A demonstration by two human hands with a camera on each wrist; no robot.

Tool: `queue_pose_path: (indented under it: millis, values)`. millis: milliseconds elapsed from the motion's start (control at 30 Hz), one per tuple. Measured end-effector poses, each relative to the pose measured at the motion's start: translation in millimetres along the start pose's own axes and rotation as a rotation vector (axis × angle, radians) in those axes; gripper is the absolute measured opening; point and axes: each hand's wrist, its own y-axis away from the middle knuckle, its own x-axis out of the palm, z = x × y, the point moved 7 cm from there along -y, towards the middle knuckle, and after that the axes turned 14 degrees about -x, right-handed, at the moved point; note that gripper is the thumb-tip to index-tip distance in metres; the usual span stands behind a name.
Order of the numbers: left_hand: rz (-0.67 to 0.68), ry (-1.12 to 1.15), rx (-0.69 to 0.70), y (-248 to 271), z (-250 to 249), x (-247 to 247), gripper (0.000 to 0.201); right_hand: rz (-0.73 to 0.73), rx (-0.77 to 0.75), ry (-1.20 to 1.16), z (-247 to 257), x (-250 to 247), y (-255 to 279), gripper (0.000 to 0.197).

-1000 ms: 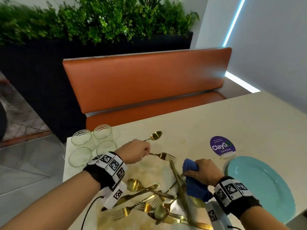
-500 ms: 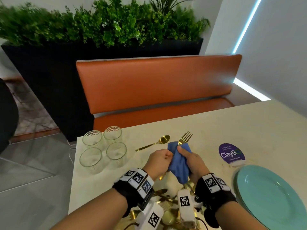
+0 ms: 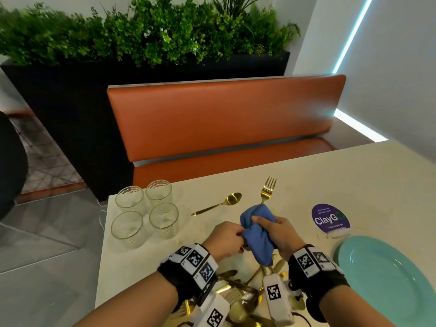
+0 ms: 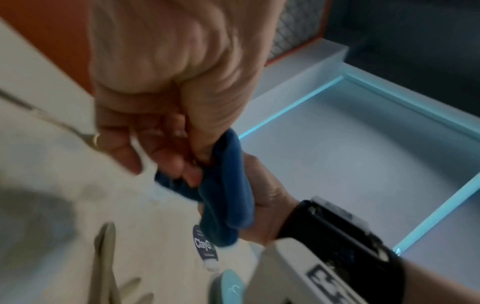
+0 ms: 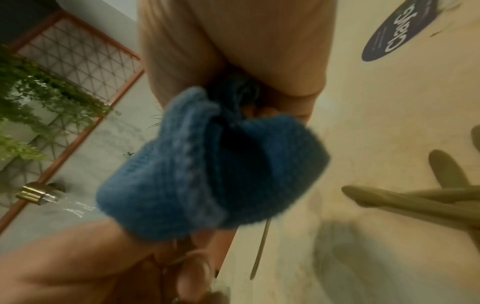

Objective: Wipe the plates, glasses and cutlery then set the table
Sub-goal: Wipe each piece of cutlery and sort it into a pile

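From the head view, the right hand (image 3: 277,233) clasps a blue cloth (image 3: 258,234) wrapped round a gold fork (image 3: 267,191) above the surface (image 3: 330,182); the left hand (image 3: 226,239) grips the handle end. The left wrist view shows fingers (image 4: 166,162) curled against the cloth. The right wrist view is blurred, filled with bunched cloth.

Blue knitted-looking cloth (image 3: 257,234): soft, matt, fuzzy, gripped by the right hand (image 3: 277,234). Gold metal fork (image 3: 267,190): polished, reflective, projecting above the grip. Gold metal spoon (image 3: 219,204), left of the grip: glossy. Four clear ribbed glass tumblers (image 3: 145,212): transparent, shiny. Turquoise round plate (image 3: 389,279), right of the grip: smooth, glazed sheen. Cream table top (image 3: 330,180): smooth, matt.
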Motion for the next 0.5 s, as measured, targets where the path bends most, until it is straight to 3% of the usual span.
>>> queue_pose_path:
  millis: [67, 133, 200, 500]
  values:
    - [0.037, -0.089, -0.011, -2, -2, -5, 0.021, -0.005, -0.001, 0.054, -3, -10, -4, 0.017]
    - [-0.065, -0.089, -0.008, -10, -7, -22, 0.024, 0.001, -0.013, 0.116, -5, -16, -7, 0.017]
    - [-0.123, 0.036, -0.033, -19, -12, -33, 0.021, 0.064, -0.028, 0.224, -8, -13, -9, 0.019]
    - [-0.072, 0.42, -0.23, -51, -15, -22, 0.024, 0.359, -0.084, 0.607, -11, 15, -17, 0.032]
